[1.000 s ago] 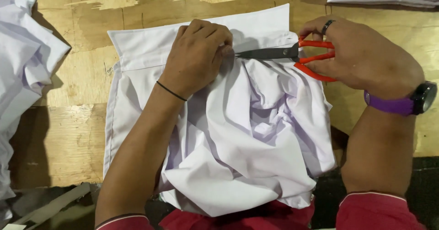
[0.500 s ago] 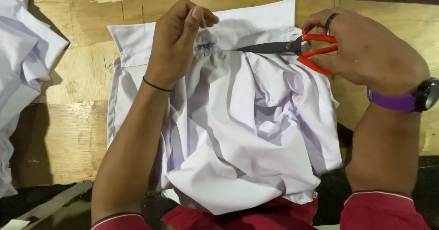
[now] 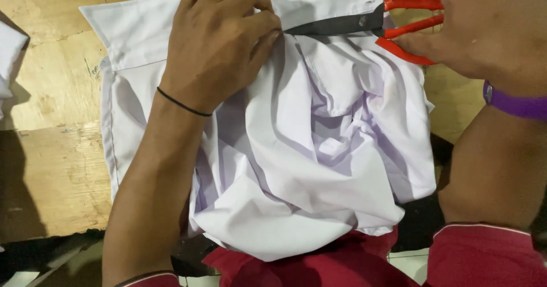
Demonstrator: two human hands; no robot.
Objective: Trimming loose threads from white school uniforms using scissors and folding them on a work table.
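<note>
On the wooden tabletop [image 3: 51, 173], a white shirt [image 3: 319, 173] lies crumpled, its collar toward the far edge and its lower part bunched at the near edge, spilling over onto red cloth [image 3: 319, 264] at the person's lap. The left hand [image 3: 219, 42] rests on the collar area, fingers drawn together and pinching a fold of fabric just where the blade tips meet it; a thin black band [image 3: 182, 104] circles that wrist. The right hand [image 3: 484, 30] grips the scissors [image 3: 370, 25], fingers curled through the orange-red handles, with the dark blades lying nearly closed across the shirt just below the collar and pointing toward the left hand. A purple strap [image 3: 513, 104] sits on the right wrist. More white cloth [image 3: 8, 59] shows at the left edge of the tabletop. No label or package can be made out.
</note>
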